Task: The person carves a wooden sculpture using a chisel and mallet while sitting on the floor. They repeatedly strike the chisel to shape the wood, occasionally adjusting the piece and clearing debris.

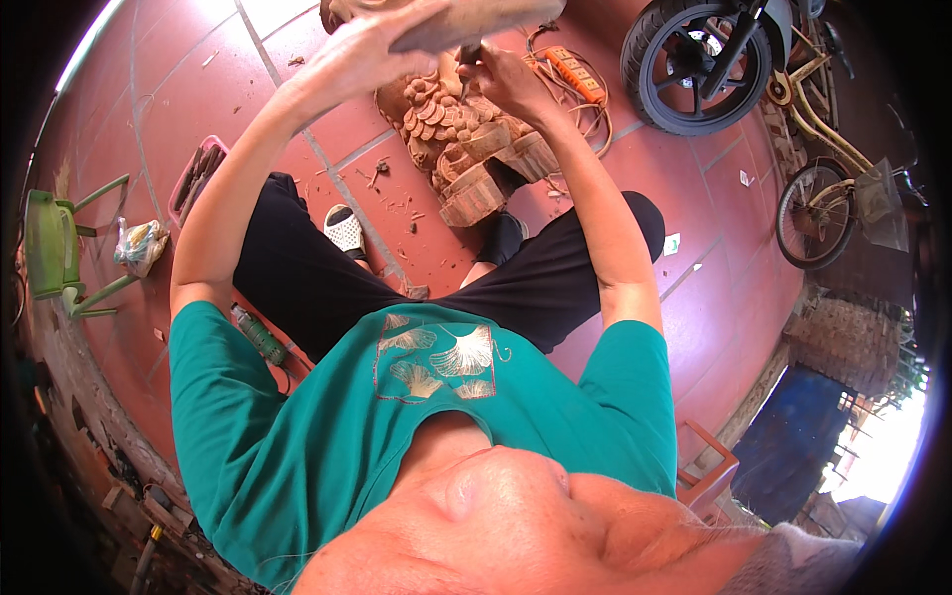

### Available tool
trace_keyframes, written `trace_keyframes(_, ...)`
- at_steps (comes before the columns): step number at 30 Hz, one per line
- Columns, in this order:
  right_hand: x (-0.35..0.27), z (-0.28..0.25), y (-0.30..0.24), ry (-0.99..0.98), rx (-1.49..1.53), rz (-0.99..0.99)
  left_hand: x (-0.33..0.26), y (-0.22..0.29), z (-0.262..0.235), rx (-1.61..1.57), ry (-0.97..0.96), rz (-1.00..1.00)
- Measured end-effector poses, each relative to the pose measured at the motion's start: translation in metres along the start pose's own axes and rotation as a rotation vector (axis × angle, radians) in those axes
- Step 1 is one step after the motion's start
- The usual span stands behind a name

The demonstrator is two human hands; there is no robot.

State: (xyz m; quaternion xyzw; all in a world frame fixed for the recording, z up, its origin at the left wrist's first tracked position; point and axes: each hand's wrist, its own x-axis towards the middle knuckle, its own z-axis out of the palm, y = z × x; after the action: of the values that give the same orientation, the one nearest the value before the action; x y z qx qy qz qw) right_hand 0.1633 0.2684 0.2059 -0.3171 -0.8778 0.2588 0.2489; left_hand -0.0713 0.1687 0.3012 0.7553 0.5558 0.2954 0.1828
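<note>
**Chisel and mallet at the wood carving**

My right hand [501, 79] is closed round a chisel [466, 61], its tip down on the wood carving [461, 139]. My left hand [372, 45] is wrapped round a wooden mallet [471, 18], raised above it. The carving stands on the red tile floor [198, 89] between my feet. I judge it heavy and stiff, with fragile fine scales; best gripped at the blocky base. Chips lie around.
</note>
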Motion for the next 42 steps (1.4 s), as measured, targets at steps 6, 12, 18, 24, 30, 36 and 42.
trace_keyframes(6,-0.003,-0.006,-0.01,-0.016,0.061,0.011,-0.003,-0.002,0.002,-0.029,-0.047,0.0)
trace_keyframes(12,-0.004,-0.007,-0.013,-0.038,-0.03,0.112,0.001,0.037,-0.033,-0.329,0.11,-0.014)
trace_keyframes(18,-0.003,-0.006,-0.007,-0.055,0.06,0.061,-0.004,-0.014,0.012,-0.067,-0.061,-0.046)
trace_keyframes(24,-0.002,-0.01,0.015,0.056,0.177,0.205,0.002,-0.022,0.002,-0.124,-0.02,0.033)
trace_keyframes(30,-0.007,-0.015,0.008,0.084,0.358,0.257,-0.001,-0.025,-0.002,-0.078,0.002,-0.054)
trace_keyframes(36,-0.008,-0.007,0.015,-0.054,0.322,0.15,-0.003,-0.005,-0.007,-0.122,-0.028,-0.024)
trace_keyframes(42,-0.004,-0.002,0.006,-0.127,0.108,0.127,-0.002,-0.015,-0.012,-0.031,0.055,0.066)
